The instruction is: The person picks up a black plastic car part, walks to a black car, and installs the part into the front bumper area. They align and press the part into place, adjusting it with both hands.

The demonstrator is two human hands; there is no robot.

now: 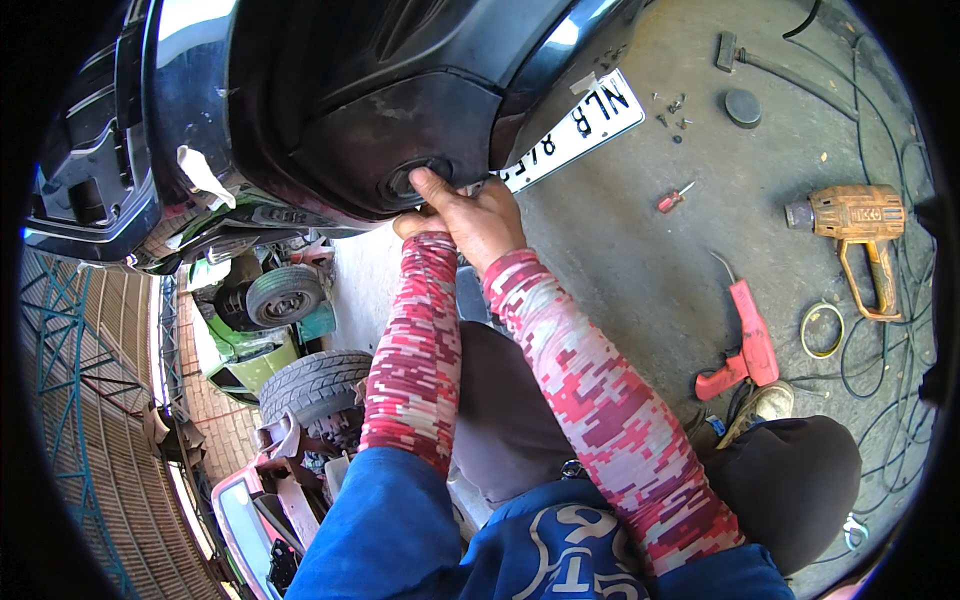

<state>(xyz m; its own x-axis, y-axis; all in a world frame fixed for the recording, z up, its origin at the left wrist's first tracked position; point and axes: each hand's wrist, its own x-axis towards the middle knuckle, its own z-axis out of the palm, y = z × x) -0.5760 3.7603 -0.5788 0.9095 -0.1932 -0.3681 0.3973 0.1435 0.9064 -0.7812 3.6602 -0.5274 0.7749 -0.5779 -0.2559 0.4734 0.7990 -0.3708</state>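
A dark car bumper (395, 125) with a round recess (412, 178) in its corner panel fills the upper middle. My right hand (482, 218) grips its lower edge, the thumb pressed on the outer face beside the recess and the other fingers mostly out of sight. Tucked close against it, my left hand (412, 223) is curled at the same edge, partly covered by the right; what its fingers hold is hidden. Just right of my hands, a white licence plate (575, 132) slants beside the bumper.
On the concrete floor to the right lie a small red screwdriver (674, 198), several loose screws (675, 105), a hammer (728, 52), a round dark disc (742, 108), a heat gun (860, 215), a red soldering gun (750, 340), a tape roll (822, 330) and cables. Wheels (285, 297) and vehicle parts stand left.
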